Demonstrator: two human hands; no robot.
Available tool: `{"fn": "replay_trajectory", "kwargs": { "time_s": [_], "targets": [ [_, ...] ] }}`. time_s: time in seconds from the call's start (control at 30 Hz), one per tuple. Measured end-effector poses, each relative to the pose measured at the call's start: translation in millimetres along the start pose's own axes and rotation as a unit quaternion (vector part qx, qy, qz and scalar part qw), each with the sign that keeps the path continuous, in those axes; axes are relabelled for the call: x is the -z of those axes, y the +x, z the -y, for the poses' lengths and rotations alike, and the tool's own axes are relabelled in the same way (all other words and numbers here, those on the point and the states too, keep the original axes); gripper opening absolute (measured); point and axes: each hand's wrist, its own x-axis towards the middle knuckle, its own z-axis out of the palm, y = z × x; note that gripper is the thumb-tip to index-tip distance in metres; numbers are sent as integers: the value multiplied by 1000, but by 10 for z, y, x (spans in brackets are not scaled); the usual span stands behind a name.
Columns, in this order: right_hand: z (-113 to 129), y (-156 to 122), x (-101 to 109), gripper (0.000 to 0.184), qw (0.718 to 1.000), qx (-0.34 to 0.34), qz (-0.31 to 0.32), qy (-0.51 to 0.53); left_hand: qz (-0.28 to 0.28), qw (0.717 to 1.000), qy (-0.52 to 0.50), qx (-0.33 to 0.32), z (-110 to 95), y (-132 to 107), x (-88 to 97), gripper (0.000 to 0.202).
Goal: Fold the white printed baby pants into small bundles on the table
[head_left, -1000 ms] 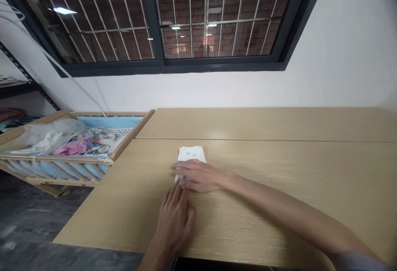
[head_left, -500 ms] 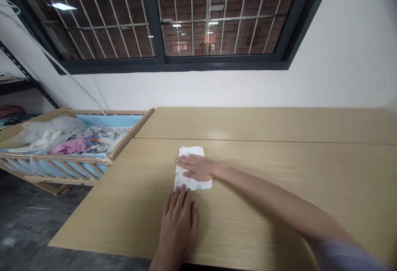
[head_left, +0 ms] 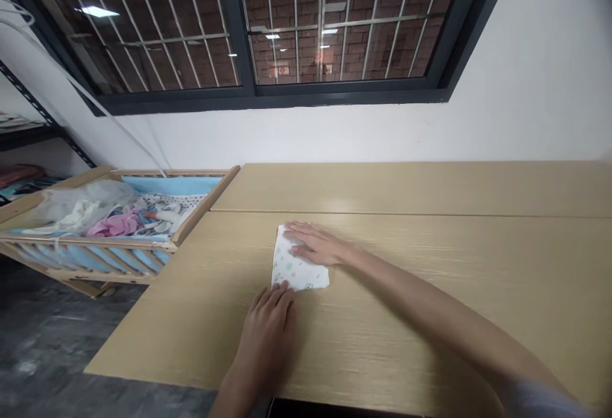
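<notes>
A small folded white cloth (head_left: 295,269) with a faint coloured print lies flat on the light wooden table (head_left: 430,259). My right hand (head_left: 316,244) rests palm down, fingers spread, on the cloth's far end. Flat on the table lies my left hand (head_left: 269,332), its fingertips touching the cloth's near edge. Neither hand grips anything.
A wooden baby cot (head_left: 119,227) with blue lining stands against the table's left side, holding a heap of white, pink and patterned clothes (head_left: 112,214). A barred window (head_left: 248,29) and white wall lie behind. Dark floor (head_left: 43,348) shows at the lower left.
My right hand has slid away from me along the cloth, from its near end to its far end, uncovering most of it. My left hand stays at the near edge.
</notes>
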Motion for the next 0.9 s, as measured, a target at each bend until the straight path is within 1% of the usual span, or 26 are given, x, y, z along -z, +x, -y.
{"fn": "replay_trajectory", "kwargs": {
  "time_s": [0.07,0.1,0.17,0.23,0.3,0.33,0.4,0.47,0.53,0.63,0.7,0.77,0.83,0.9],
  "targets": [
    [138,-167,72,51,999,-1,-32,-23,32,999,-38,1,105,66,116,28],
    [203,-260,94,47,999,2,-37,-36,43,998,-50,1,159,93,165,28],
    [311,-456,88,44,998,15,-26,-57,49,998,-43,-8,261,120,217,27],
    [383,-644,14,40,996,27,-14,-80,38,999,-8,-28,334,112,200,27],
    [434,-806,-106,29,992,28,-30,-116,22,998,26,-47,357,81,137,29],
    [460,-872,-168,25,989,24,-45,-140,17,998,36,-55,348,63,103,32],
    [529,-978,-258,28,980,10,-63,-186,15,996,45,-71,295,33,54,37],
    [627,-1055,-266,29,976,-9,-65,-207,17,995,45,-86,217,22,49,36],
    [737,-1111,-180,25,981,-43,-63,-179,0,995,39,-93,145,34,88,27],
    [848,-1153,56,24,991,-90,-65,-78,-26,996,1,-81,87,117,201,17],
    [841,-1142,206,23,991,-107,-72,-20,-18,998,-27,-62,76,240,275,16],
    [760,-1091,294,23,987,-131,-96,11,-9,999,-16,-40,68,427,318,16],
    [620,-998,296,26,978,-162,-132,17,6,999,53,-4,52,661,310,17],
    [444,-872,216,28,967,-187,-170,14,24,990,134,36,30,905,247,19]
  ]
}}
